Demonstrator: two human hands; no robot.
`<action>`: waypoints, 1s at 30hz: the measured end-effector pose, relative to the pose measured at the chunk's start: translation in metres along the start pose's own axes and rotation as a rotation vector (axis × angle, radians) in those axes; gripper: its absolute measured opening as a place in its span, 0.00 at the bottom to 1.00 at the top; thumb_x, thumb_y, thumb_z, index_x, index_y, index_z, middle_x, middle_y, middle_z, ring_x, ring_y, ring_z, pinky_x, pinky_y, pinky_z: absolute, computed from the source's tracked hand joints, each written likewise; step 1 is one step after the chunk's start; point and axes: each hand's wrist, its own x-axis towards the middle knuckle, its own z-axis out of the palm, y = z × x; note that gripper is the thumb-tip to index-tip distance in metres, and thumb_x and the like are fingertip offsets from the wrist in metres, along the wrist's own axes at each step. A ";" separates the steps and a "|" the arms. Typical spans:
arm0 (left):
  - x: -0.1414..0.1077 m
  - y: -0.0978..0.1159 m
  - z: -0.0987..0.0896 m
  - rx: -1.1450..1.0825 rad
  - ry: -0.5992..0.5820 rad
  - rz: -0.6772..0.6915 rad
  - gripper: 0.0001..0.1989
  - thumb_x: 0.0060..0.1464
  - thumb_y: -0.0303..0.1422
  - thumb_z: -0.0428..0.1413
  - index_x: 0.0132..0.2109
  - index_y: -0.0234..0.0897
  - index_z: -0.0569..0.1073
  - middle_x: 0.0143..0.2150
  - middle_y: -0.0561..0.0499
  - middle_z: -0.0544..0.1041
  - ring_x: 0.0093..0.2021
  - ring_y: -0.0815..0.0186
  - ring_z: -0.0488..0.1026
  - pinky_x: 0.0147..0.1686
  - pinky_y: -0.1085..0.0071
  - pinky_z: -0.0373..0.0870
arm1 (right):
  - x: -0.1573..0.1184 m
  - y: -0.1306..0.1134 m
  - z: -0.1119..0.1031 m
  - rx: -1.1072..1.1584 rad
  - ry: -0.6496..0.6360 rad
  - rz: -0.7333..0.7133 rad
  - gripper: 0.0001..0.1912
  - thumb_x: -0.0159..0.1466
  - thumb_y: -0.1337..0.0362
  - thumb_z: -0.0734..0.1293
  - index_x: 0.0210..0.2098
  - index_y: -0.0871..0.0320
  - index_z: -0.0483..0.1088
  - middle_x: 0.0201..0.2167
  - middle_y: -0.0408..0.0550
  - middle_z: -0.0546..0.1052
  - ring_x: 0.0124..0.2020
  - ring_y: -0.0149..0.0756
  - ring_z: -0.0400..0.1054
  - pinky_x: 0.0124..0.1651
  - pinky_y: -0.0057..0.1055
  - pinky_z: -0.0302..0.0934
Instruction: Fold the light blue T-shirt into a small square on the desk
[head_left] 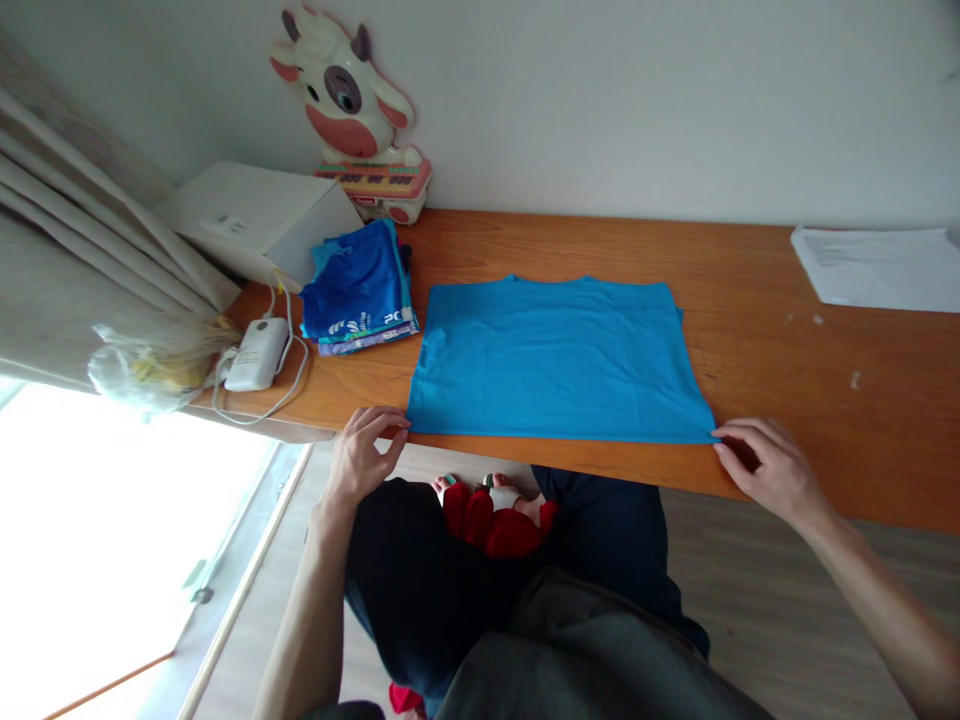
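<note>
A bright blue T-shirt (555,360) lies spread flat on the wooden table, its near edge running along the table's front. My left hand (367,450) pinches the near left corner between thumb and fingers. At the opposite end, my right hand (769,465) pinches the near right corner the same way. Small creases cross the middle of the cloth. Just left of the shirt sits a stack of folded clothes (358,285), dark blue with white print on top.
On the table (787,370) stand a white box (255,215) and a cow-shaped toy keyboard (360,120) at the back left. A white adapter (259,355) with cables and a clear plastic bag (157,365) lie at the left edge. Papers (877,268) rest at the back right.
</note>
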 end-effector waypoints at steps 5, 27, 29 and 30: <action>0.000 -0.001 0.000 0.020 -0.001 -0.002 0.08 0.66 0.35 0.62 0.48 0.47 0.86 0.52 0.46 0.86 0.53 0.51 0.81 0.57 0.53 0.77 | 0.001 0.009 0.004 -0.047 0.057 -0.073 0.08 0.71 0.60 0.71 0.49 0.47 0.79 0.48 0.52 0.83 0.49 0.52 0.80 0.60 0.51 0.72; 0.002 -0.006 0.004 0.100 0.047 0.031 0.06 0.69 0.36 0.61 0.49 0.46 0.83 0.57 0.46 0.83 0.59 0.50 0.78 0.64 0.51 0.73 | 0.002 0.014 0.008 -0.007 0.068 -0.063 0.11 0.67 0.56 0.74 0.50 0.42 0.80 0.51 0.50 0.83 0.52 0.57 0.80 0.61 0.58 0.72; 0.001 -0.007 0.004 0.099 0.057 0.037 0.06 0.70 0.36 0.61 0.49 0.46 0.84 0.56 0.46 0.83 0.58 0.51 0.78 0.63 0.51 0.74 | 0.003 0.014 0.009 0.008 0.077 -0.044 0.10 0.68 0.56 0.73 0.49 0.42 0.80 0.52 0.50 0.83 0.53 0.57 0.80 0.63 0.58 0.71; 0.001 -0.007 0.004 0.097 0.062 0.039 0.06 0.70 0.35 0.61 0.49 0.45 0.84 0.55 0.46 0.83 0.57 0.51 0.78 0.62 0.51 0.74 | 0.003 0.015 0.010 0.014 0.083 -0.037 0.09 0.68 0.56 0.73 0.48 0.42 0.80 0.51 0.50 0.83 0.53 0.57 0.80 0.63 0.58 0.71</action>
